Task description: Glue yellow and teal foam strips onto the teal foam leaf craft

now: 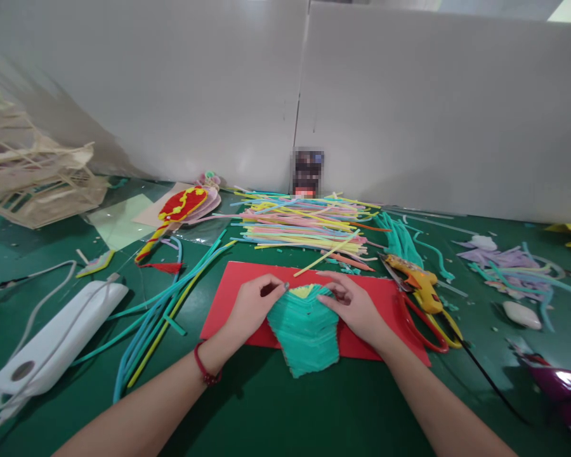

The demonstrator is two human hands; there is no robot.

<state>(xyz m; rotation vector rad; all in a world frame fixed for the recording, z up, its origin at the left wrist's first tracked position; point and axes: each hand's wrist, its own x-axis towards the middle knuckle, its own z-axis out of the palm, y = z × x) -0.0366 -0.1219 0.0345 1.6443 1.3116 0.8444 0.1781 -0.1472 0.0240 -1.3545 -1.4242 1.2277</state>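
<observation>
A teal shield-shaped piece [304, 330] built of layered foam strips, with a small yellow tip at its top, lies on a red sheet [233, 289]. My left hand [254, 308] rests against its upper left edge with fingers curled and pinched at the top. At the upper right edge my right hand [354, 308] presses down, fingers bent onto the piece. A red cord bracelet circles my left wrist.
A heap of coloured foam strips [304, 225] lies behind the sheet. A yellow glue gun [421, 282] and red-handled scissors [421, 324] sit at right. White power strip [52, 339] and long teal strips [162, 311] lie at left. A red-yellow fan-shaped craft [183, 206] and a wooden frame model [33, 178] are further back.
</observation>
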